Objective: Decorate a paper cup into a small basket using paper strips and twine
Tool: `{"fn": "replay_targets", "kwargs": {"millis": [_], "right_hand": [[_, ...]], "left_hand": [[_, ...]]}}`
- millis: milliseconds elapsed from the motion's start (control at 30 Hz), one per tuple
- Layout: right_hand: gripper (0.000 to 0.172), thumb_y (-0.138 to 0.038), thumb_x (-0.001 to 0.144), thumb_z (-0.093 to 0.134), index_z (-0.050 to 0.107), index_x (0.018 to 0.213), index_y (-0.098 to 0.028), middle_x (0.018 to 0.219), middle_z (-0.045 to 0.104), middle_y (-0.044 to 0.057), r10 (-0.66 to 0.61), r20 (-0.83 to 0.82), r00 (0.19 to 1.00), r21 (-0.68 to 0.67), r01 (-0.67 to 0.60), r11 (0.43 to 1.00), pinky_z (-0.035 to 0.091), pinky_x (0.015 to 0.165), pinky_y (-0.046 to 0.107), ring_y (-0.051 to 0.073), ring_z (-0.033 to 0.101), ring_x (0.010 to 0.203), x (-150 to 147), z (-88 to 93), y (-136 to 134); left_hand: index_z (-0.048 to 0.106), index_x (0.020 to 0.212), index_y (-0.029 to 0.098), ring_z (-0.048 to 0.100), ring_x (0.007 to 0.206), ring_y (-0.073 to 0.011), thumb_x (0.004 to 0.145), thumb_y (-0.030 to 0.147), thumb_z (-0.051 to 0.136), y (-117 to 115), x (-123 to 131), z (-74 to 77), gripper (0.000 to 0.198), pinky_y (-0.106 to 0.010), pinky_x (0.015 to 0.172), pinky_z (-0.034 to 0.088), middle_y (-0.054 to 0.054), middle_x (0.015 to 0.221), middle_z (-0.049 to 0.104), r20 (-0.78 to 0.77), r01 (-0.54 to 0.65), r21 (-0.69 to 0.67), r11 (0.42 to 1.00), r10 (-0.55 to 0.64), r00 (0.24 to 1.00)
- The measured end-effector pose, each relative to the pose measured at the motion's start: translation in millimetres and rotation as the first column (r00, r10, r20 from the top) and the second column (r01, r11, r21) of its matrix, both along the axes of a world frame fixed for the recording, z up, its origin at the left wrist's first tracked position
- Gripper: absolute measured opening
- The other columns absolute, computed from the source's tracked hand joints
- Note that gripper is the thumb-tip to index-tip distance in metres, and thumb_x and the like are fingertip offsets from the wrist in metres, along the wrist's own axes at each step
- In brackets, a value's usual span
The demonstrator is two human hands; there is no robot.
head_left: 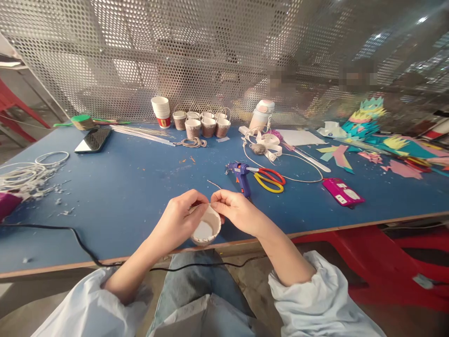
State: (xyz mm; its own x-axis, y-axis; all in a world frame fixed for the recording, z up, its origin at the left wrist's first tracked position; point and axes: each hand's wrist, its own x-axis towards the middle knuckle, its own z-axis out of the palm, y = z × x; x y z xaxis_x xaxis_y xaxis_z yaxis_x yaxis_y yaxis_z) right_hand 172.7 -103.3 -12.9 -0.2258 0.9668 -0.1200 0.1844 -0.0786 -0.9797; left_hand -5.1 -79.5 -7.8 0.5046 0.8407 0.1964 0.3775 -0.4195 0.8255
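Note:
At the table's front edge I hold a paper cup (pixel 212 223) with a pale inside and a rough, wrapped-looking rim. My left hand (pixel 183 216) pinches the rim at the far left side. My right hand (pixel 235 209) has its thumb and fingers closed on the far right side of that rim, close to the left fingertips. A short bit of thin cord (pixel 214 184) sticks out just beyond the right fingers; whether they grip it is hidden. Just past my right hand lies a blue glue gun (pixel 242 177), beside scissors (pixel 269 179) with red and yellow handles.
Several brown-wrapped cups (pixel 193 129) and a stack of paper cups (pixel 160 108) stand along the perforated metal screen. White cord (pixel 21 174) lies at left, near a phone (pixel 93 140). A black cable (pixel 79 241) crosses the front edge. A magenta power strip (pixel 343 192) and paper scraps (pixel 340 157) lie right.

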Motion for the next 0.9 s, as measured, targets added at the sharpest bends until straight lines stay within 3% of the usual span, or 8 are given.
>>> {"fn": "replay_targets", "kwargs": {"millis": [267,533,900], "right_hand": [[0.023,-0.041,0.082,0.060,0.054,0.081,-0.019,0.059,0.051,-0.006,-0.038,-0.051,0.998,-0.023,0.037,0.999,0.039,0.056,0.026,0.011,0.049,0.055,3,-4.9,-1],[0.024,-0.042,0.081,0.061,0.052,0.082,-0.020,0.061,0.050,-0.006,-0.047,-0.092,0.995,-0.002,0.047,0.999,0.039,0.056,0.025,0.010,0.047,0.055,2,-9.0,0],[0.012,-0.029,0.083,0.055,0.059,0.085,-0.018,0.064,0.050,-0.005,-0.011,-0.085,0.996,0.025,0.013,1.000,0.038,0.056,0.024,0.010,0.046,0.057,2,-9.9,1]], "left_hand": [[0.062,0.082,0.018,0.055,0.067,-0.0122,0.085,0.026,0.047,2,4,-2.1,0.018,-0.021,0.058,0.040,0.000,0.075,0.065,0.076,-0.010,-0.088,0.996,0.017,0.997],[0.064,0.079,0.018,0.051,0.062,-0.0119,0.083,0.029,0.049,-1,8,-7.0,0.018,-0.021,0.056,0.038,0.001,0.070,0.062,0.122,-0.114,-0.205,0.972,0.141,0.982],[0.062,0.073,0.018,0.048,0.052,-0.0101,0.070,0.030,0.057,-1,18,-14.5,0.013,-0.019,0.046,0.033,0.003,0.060,0.058,0.276,-0.162,-0.534,0.830,0.352,0.894]]}}
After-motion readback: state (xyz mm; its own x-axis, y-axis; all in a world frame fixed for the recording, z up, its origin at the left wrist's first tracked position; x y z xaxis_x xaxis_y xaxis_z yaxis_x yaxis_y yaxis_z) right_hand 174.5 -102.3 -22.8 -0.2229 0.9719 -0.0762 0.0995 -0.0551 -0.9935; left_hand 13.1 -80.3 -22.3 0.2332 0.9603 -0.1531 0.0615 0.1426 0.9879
